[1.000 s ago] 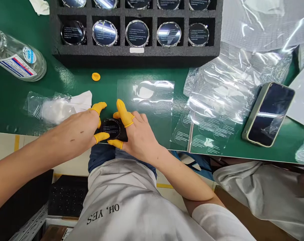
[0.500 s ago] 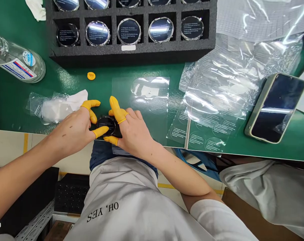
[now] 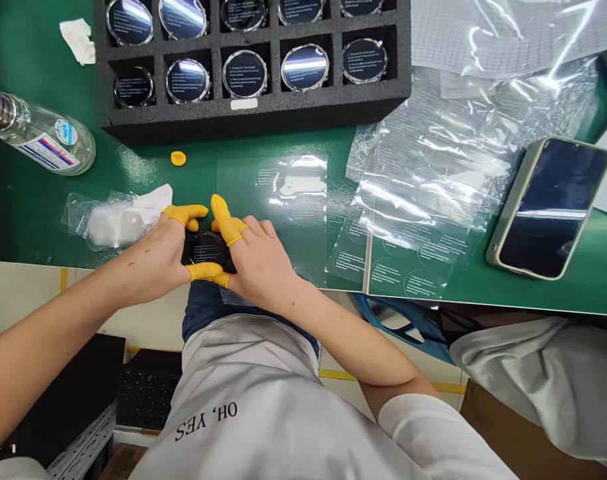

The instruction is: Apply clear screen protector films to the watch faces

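A dark round watch [image 3: 207,249] with small white print on its face is held between both hands at the table's front edge. My left hand [image 3: 166,248] grips its left side, the thumb along the lower rim. From the right, my right hand [image 3: 256,260] grips it with the thumb below and the index finger raised above. Yellow finger cots cover the thumbs and some fingers. Just beyond my right hand lies a clear film sheet [image 3: 273,200] with printed circles. Crumpled white tissue in clear plastic [image 3: 114,223] rests left of my left hand.
A black foam tray [image 3: 263,110] of watches stands at the back. A glass bottle [image 3: 53,143] is at left, a loose yellow finger cot [image 3: 178,158] in front of the tray. Printed film sheets [image 3: 408,260], plastic sleeves [image 3: 433,153] and a phone [image 3: 548,207] lie to the right.
My left thumb has moved from the watch's face down to its lower rim. My left index finger has come closer to my right one. The view has shifted slightly.
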A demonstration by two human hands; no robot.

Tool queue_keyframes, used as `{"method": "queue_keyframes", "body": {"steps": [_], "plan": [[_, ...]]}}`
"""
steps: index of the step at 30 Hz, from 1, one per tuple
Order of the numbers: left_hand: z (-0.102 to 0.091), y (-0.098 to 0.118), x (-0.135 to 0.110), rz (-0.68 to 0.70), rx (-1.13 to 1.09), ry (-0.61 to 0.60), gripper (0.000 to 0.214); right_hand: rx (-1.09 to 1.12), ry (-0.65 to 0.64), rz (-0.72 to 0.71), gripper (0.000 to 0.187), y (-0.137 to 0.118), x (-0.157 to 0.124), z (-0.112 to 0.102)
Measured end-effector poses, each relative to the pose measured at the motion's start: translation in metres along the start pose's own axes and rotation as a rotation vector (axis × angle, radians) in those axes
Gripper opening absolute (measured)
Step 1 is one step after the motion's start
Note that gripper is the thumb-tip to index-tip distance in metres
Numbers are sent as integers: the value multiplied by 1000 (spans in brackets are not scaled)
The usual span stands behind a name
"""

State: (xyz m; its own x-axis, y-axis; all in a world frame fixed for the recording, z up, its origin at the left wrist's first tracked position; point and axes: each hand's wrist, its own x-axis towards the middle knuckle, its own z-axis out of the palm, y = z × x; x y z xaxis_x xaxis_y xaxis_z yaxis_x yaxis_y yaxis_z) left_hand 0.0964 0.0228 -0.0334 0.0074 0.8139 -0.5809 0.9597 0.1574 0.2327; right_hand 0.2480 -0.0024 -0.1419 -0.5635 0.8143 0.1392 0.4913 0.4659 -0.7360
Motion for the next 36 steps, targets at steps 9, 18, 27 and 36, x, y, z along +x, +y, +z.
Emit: {"method": "queue_keyframes", "body": {"steps": [9,18,27,36], "plan": [[0,6,7,-39,125,-66,61,12,-29,13,35,-1,1,-5],[-5,4,8,-26,64,-36,78,20,10,1,47,0,-1,-1],[-10,-8,-7,44,-79,-21,42,106,195,-130,49,7,-5,8],[-10,32,-21,1,-646,375,52,1112,297,-65,89,0,-6,-18]]}}
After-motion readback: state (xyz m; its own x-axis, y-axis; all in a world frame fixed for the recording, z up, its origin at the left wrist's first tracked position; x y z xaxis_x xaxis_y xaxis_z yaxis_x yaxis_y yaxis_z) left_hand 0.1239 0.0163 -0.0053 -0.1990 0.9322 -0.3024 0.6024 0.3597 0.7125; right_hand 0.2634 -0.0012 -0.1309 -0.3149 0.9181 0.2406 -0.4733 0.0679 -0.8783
